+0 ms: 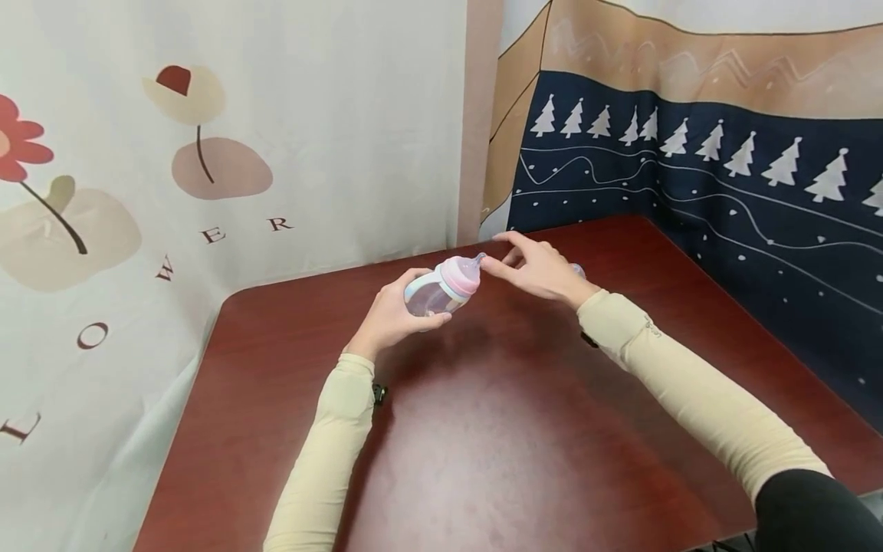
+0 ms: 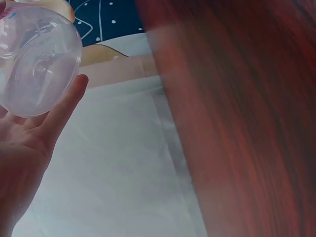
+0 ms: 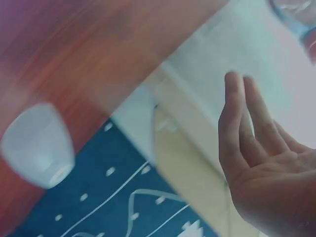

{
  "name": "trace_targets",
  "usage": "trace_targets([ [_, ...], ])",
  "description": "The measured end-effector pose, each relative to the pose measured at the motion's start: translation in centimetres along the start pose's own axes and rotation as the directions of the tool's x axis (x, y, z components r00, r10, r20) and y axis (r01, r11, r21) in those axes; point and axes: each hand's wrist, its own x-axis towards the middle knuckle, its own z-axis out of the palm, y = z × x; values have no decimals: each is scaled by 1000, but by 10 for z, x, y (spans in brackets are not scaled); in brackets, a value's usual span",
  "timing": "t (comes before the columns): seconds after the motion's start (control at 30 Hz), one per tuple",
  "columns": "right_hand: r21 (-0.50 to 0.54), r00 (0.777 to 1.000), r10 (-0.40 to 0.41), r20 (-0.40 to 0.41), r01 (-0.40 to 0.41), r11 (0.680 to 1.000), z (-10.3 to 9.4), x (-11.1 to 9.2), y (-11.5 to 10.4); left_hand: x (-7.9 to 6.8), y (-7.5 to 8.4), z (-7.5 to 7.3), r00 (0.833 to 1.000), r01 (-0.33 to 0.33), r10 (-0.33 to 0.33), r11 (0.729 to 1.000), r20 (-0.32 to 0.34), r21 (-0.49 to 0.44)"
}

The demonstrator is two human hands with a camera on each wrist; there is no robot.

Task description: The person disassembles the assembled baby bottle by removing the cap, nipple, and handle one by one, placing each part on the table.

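A baby bottle (image 1: 441, 288) with a clear body, pink collar and clear teat is held up over the table by my left hand (image 1: 396, 313), fingers and thumb around its body. It tilts with the teat pointing up and right. Its round clear base (image 2: 44, 64) faces the left wrist camera. My right hand (image 1: 539, 268) is beside the teat (image 1: 476, 261), a fingertip right at its tip in the head view. Extended, slightly bent fingers (image 3: 254, 108) show in the right wrist view, with nothing between them. A translucent domed cap (image 3: 39, 145) sits on the table, mostly hidden behind the right hand in the head view.
The dark red wooden table (image 1: 441, 445) spreads under both arms. A pale printed curtain (image 1: 359, 138) hangs along its left and back sides, and a navy cloth with white trees (image 1: 731, 169) along its right side.
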Motion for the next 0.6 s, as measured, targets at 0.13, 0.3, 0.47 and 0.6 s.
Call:
trace_targets([
  [0.13, 18, 997, -79, 25, 78, 997, 11, 3, -18, -1, 7, 1, 1000, -20, 20, 1000, 11, 23],
  [0.3, 24, 990, -138, 30, 138, 990, 17, 4, -30, 1, 15, 0, 999, -38, 37, 997, 22, 62],
  [0.47, 78, 981, -189, 35, 186, 980, 16, 3, -38, 3, 18, -6, 998, -59, 57, 997, 38, 56],
  [0.6, 130, 971, -231, 69, 221, 967, 18, 3, -38, 1, 19, -12, 994, -96, 91, 993, 65, 76],
])
